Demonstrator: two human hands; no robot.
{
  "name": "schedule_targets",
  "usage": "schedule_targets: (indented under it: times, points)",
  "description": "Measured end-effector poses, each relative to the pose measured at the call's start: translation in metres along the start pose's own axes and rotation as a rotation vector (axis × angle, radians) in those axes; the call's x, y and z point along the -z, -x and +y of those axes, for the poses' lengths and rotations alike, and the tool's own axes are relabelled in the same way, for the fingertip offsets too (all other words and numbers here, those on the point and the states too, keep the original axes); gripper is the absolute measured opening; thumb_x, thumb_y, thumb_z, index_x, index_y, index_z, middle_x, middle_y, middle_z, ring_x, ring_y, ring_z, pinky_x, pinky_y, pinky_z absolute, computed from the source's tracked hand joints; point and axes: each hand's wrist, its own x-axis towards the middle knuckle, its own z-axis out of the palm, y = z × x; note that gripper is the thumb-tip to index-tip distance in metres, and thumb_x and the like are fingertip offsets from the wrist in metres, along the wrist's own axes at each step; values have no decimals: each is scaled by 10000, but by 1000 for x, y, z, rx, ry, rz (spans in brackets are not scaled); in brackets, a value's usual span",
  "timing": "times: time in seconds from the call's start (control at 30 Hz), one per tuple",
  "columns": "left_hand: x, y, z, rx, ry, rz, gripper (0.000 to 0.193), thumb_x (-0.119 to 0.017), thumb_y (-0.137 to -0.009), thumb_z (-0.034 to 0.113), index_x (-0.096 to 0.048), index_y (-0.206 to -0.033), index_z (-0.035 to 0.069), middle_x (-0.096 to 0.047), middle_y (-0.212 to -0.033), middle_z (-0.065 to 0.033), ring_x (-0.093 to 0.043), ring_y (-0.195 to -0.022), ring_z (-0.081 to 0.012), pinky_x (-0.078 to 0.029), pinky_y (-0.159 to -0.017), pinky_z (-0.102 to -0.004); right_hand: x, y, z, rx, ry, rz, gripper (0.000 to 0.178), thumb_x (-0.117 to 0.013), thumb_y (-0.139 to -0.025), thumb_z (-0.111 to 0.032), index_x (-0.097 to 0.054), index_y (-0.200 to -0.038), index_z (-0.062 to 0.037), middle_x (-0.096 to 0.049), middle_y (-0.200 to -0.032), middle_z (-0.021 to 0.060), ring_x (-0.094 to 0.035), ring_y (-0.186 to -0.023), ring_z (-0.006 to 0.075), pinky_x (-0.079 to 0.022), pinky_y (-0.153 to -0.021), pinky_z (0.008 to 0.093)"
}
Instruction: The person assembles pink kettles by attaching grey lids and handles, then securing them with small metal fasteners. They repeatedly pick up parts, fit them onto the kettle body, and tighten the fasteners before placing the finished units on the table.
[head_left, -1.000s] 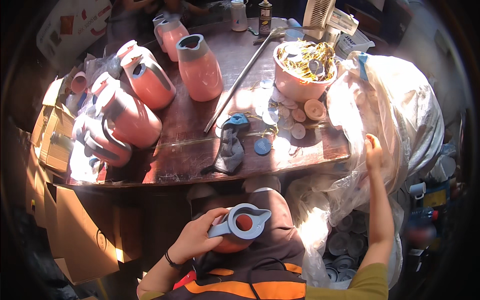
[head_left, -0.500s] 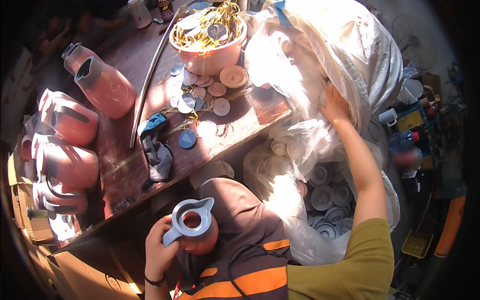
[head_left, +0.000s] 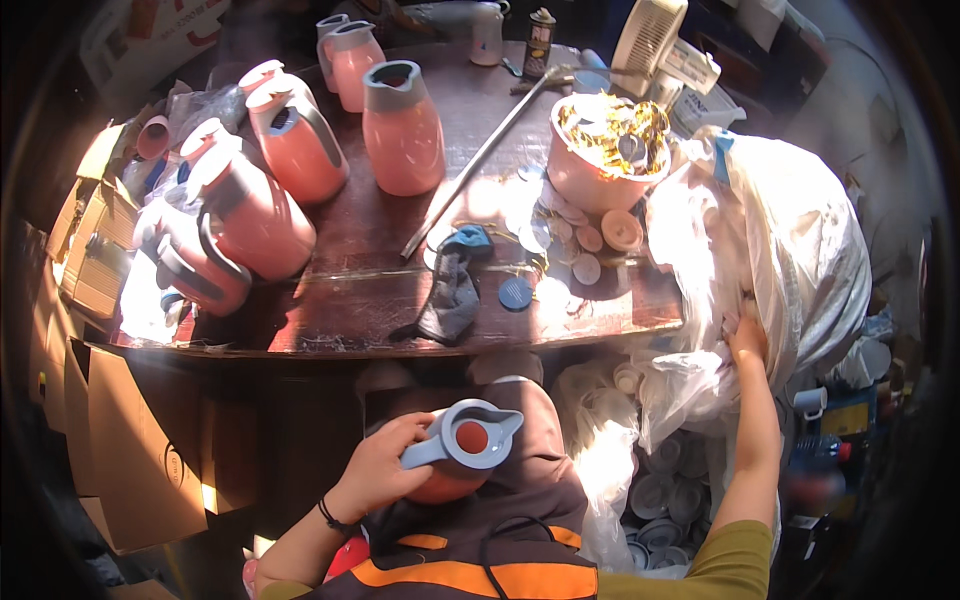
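Note:
My left hand (head_left: pixel 396 458) is closed round the handle of a pink jug (head_left: pixel 445 486) with a grey-blue collar and spout. The jug sits over my lap with its open mouth toward me. My right arm reaches out to the white plastic bag (head_left: pixel 800 250) at the right edge of the table. There my right hand (head_left: pixel 748 342) is at the bag's folds, fingers bent and partly hidden; what they grip cannot be made out. Below that arm, a clear plastic bag (head_left: pixel 600 440) holds several pale round lids (head_left: pixel 660 497).
Several pink jugs (head_left: pixel 405 150) stand at the table's left. A pink bucket (head_left: pixel 590 185) of gold strings and discs is near the right end. A metal rod (head_left: pixel 470 165), a grey glove (head_left: pixel 452 295) and loose discs lie between. A cardboard box (head_left: pixel 135 440) is at lower left.
My view has turned left and up, so more of the table's far side shows. The jug, still in my left hand, is turned with its spout to the right. My right hand remains at the white bag.

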Motion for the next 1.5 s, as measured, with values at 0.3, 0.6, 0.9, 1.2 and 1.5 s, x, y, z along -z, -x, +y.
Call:
schedule_targets:
  times: [0.3, 0.6, 0.9, 1.2, 1.5]
  points:
    - [-4, 2, -12, -45, 21, -4, 289, -660, -733, 172, -616, -997, 64, -581, -1254, -151, -576, -1134, -316, -473, -928, -367, 63, 167, -129, 875, -671, 407, 592, -782, -647, 25, -559, -1193, -26, -620, -1127, 169, -614, -968, 324, -496, -816, 398]
    - [-3, 7, -7, -89, 69, -84, 275, -668, -757, 200, -638, -985, 50, -572, -1270, -143, -581, -1091, -335, -475, -901, -391, 84, 280, -213, 1305, -826, -75, 789, -836, -661, -382, -474, -1276, -45, -525, -1288, 189, -558, -1114, 365, -459, -918, 436]
    - [5, 11, -9, -208, 126, -46, 265, -685, -756, 191, -654, -963, 28, -579, -1238, -176, -579, -1087, -345, -470, -913, -392, 104, 272, -252, 1461, -665, -244, 893, -819, -642, -506, -461, -1341, -82, -481, -1235, 203, -539, -1073, 379, -469, -897, 433]
    - [-2, 12, -21, -279, 33, 18, 274, -700, -742, 216, -646, -940, 34, -572, -1239, -141, -600, -1048, -321, -492, -879, -380, 87, 280, -254, 1497, -738, -200, 855, -791, -684, -499, -457, -1322, -37, -455, -1264, 200, -503, -1117, 365, -428, -946, 449]
    - [-51, 25, -7, -158, -126, -66, 426, -659, -791, 205, -536, -1180, 81, -591, -1009, -139, -624, -869, -316, -523, -703, -407, 71, 276, -258, 916, -828, -501, 699, -671, -826, -378, -401, -1358, -14, -456, -1293, 232, -456, -1198, 398, -368, -1023, 431]
